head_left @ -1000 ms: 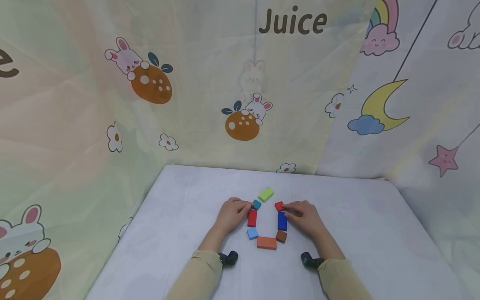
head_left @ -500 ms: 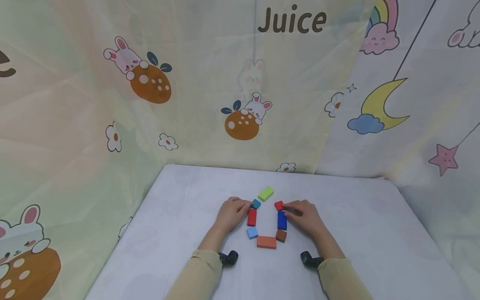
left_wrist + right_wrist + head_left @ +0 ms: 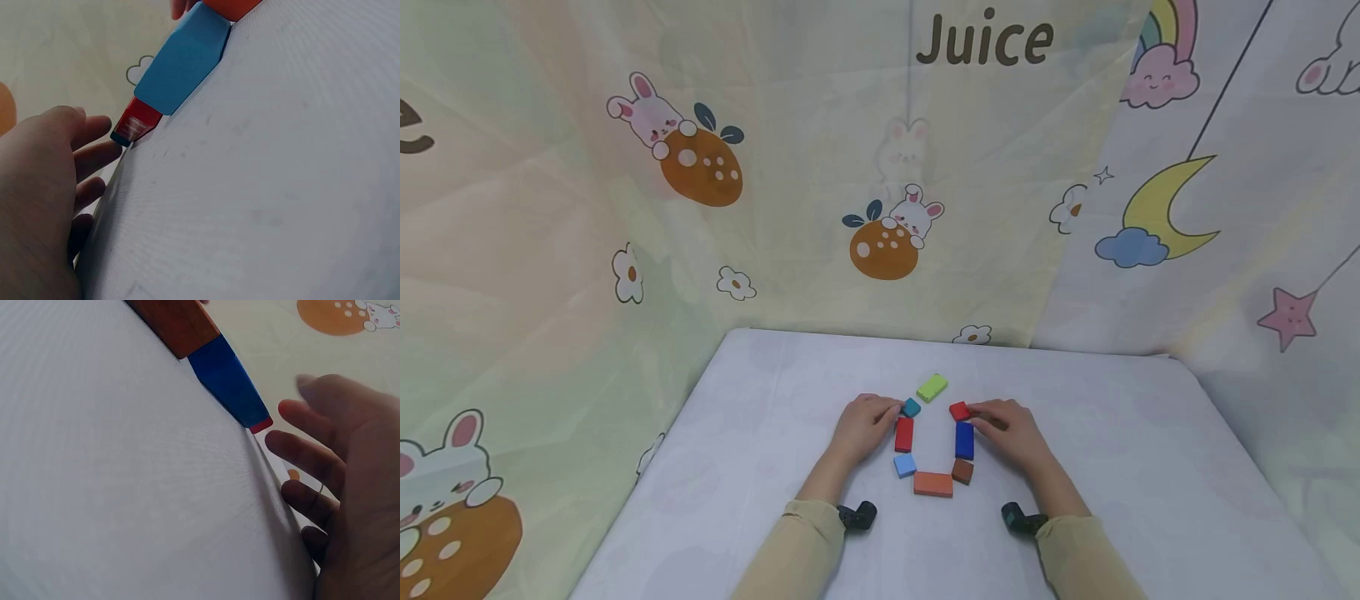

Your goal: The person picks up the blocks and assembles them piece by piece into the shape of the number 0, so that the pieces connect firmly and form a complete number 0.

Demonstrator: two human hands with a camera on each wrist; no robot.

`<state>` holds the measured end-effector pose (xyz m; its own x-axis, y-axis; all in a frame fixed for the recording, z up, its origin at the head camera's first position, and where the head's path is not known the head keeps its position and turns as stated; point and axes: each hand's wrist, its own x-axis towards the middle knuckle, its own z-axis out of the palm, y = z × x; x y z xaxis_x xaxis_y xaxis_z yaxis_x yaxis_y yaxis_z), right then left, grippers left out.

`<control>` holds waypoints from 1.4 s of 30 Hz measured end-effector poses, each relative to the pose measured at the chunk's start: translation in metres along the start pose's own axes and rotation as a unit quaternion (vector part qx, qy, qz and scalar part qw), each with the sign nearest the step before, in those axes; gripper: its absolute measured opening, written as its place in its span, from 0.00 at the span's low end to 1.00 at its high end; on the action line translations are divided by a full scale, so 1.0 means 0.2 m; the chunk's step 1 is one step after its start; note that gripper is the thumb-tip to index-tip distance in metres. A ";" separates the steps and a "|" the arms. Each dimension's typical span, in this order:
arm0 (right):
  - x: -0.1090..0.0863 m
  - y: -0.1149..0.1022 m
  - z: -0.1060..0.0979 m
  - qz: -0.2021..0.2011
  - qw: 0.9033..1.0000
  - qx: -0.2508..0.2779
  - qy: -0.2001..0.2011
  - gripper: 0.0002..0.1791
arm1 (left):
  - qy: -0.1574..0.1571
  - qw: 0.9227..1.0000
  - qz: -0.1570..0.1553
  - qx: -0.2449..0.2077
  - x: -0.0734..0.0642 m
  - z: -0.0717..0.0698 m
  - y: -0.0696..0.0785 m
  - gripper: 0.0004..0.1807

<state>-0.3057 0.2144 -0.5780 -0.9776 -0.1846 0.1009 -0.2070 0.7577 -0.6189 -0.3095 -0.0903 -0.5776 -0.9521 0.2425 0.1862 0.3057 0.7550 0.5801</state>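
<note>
In the head view, my left hand (image 3: 867,425) has its fingertips right at the left edge of a small teal block (image 3: 911,407). A red block (image 3: 904,435) lies just below it. On the other side, my right hand (image 3: 1011,432) has its fingertips at the right edge of a small red block (image 3: 959,411), with the thumb near a dark blue block (image 3: 964,441). Both wrist views show loosely bent, spread fingers, with neither the left hand (image 3: 44,187) nor the right hand (image 3: 356,469) gripping a block. A lime green block (image 3: 932,387) lies tilted at the top, between the two sides.
The blocks form a ring on the white table (image 3: 760,400). Its lower part has a light blue block (image 3: 905,466), an orange block (image 3: 933,484) and a brown block (image 3: 962,472). A printed cloth (image 3: 805,167) hangs behind the table. Wrist cameras (image 3: 859,517) sit on both arms.
The fingertips of both hands have drawn slightly outward from the teal and small red blocks, which show a little more fully. The small red block appears slightly turned. The other blocks stay put.
</note>
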 end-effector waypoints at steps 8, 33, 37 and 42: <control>0.07 -0.03 -0.09 -0.013 0.997 0.058 -0.040 0.21 | 0.001 1.000 0.017 0.003 0.00 0.00 -0.01 0.18; 0.36 -0.33 -0.05 -0.023 0.963 -0.148 -0.224 0.25 | -0.004 0.999 0.035 0.020 -0.01 -0.02 0.00 0.17; 0.33 -0.33 -0.04 -0.016 0.968 -0.149 -0.203 0.24 | -0.008 0.999 0.033 0.025 -0.01 -0.01 0.00 0.18; 0.30 -0.34 -0.02 -0.008 0.972 -0.138 -0.188 0.24 | -0.008 0.999 0.030 0.033 -0.01 -0.01 -0.01 0.19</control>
<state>-0.3497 0.1549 -0.5267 -0.9017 -0.3750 -0.2153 -0.2760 0.8824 -0.3810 -0.3076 -0.0938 -0.5772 -0.9319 0.2977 0.2072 0.3626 0.7771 0.5143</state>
